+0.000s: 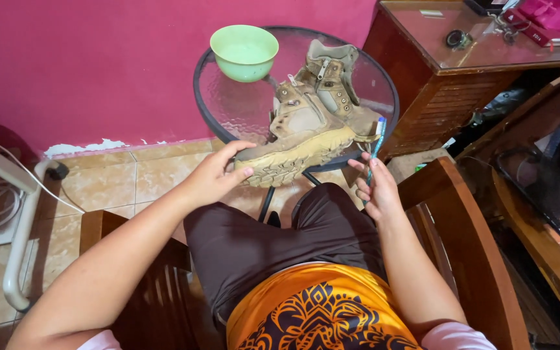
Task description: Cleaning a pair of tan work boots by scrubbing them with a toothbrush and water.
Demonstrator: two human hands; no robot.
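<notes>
Round glass table (pixel 228 97): left hand (pixel 218 175) gripping boot (pixel 309 133), right hand (pixel 374 188) around toothbrush (pixel 376 146).

Tan boot (pixel 306 129) with a paler, sand-coloured tread, under my left fingers (pixel 244 170). Blue-and-white toothbrush (pixel 376 146) in my right fingers (pixel 364 188). Pale green bowl (pixel 244 50) on the clear, pebbled-glass tabletop (pixel 228 104) with black rim. Magenta wall (pixel 98 65); beige marbled floor tiles (pixel 118 181). My shorts (pixel 260 240) are dark brown; my shirt (pixel 319 311) orange with black scrollwork.
</notes>
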